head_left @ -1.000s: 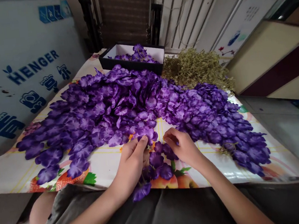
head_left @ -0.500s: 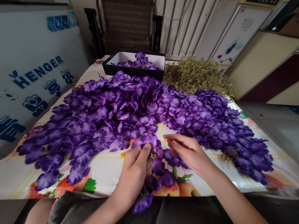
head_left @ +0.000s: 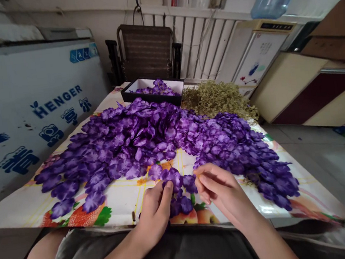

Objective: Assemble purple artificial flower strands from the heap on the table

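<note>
Near the table's front edge, my left hand (head_left: 155,208) is closed with its thumb on a spray of purple artificial flowers (head_left: 172,177). Some of these blossoms hang below the fingers. To the right, my right hand (head_left: 218,188) has its thumb and fingertips pressed together beside the spray; whatever they pinch is too small to make out. Beyond both hands lies a big heap of purple artificial flowers (head_left: 120,141), with a denser mass of purple blossoms (head_left: 234,151) on the right.
A black box with a white inside (head_left: 153,99) holds more purple flowers at the table's back. Beside it lies a bundle of dry-looking green stems (head_left: 218,97). A fruit-print cloth (head_left: 119,206) covers the table. Around it stand a chair (head_left: 148,51), a white HENGER cabinet (head_left: 48,81) and a water dispenser (head_left: 256,57).
The head view has tilted up, showing more of the back wall. My left hand still grips the spray. The fingers of my right hand have curled in more.
</note>
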Tool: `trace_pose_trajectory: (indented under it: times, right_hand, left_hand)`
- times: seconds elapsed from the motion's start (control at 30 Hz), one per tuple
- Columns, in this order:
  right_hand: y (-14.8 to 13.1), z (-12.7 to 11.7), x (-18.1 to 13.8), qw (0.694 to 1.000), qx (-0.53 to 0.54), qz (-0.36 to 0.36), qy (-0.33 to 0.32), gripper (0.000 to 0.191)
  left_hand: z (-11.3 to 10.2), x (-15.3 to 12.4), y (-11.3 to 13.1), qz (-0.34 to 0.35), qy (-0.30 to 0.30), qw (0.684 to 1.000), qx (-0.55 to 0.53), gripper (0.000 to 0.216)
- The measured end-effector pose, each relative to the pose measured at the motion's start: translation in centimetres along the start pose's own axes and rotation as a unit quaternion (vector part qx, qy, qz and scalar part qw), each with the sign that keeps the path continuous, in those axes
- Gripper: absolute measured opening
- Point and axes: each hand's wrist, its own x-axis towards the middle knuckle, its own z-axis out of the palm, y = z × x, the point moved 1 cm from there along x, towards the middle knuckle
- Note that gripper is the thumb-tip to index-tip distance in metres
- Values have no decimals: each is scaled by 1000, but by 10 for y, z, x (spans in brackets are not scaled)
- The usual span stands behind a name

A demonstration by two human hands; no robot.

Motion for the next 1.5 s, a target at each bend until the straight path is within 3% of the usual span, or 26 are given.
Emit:
trace_pose_trajectory:
  times: [0.13, 0.37, 0.6, 0.73, 0.83, 1.0, 1.17, 1.23, 1.5]
  right_hand:
    - [-21, 5, -28, 999, 16, -34, 1, 12]
    - [-71, 20, -95, 989, -36, -140, 1, 8]
    - [-91, 24, -122, 980, -65, -186, 5, 12]
    - [-88, 14, -125, 976, -115, -180, 42, 13]
    - [-86, 12, -128, 971, -152, -177, 59, 11]
    - [-71, 12, -141, 961, -199, -179, 68, 11]
    - [-53, 7, -159, 971, -90, -215, 42, 7]
    - [-47, 8, -166, 977, -67, -198, 29, 7]
    - [-21, 9, -167, 994, -35, -104, 1, 3]
  left_hand:
    - [3, -11, 24, 45, 5, 999, 9, 33]
    - [9, -46, 94, 114, -5, 993, -16, 35]
    - [52, -75, 145, 139, -50, 989, -14, 36]
    - [74, -78, 144, 145, -35, 989, 19, 31]
    - [76, -79, 134, 140, -25, 989, 50, 25]
    - [66, -96, 112, 108, -37, 991, 65, 30]
    - [54, -128, 94, 42, -119, 990, 68, 36]
    - [48, -138, 91, 33, -153, 985, 77, 35]
    - [28, -150, 83, 42, -177, 979, 88, 35]
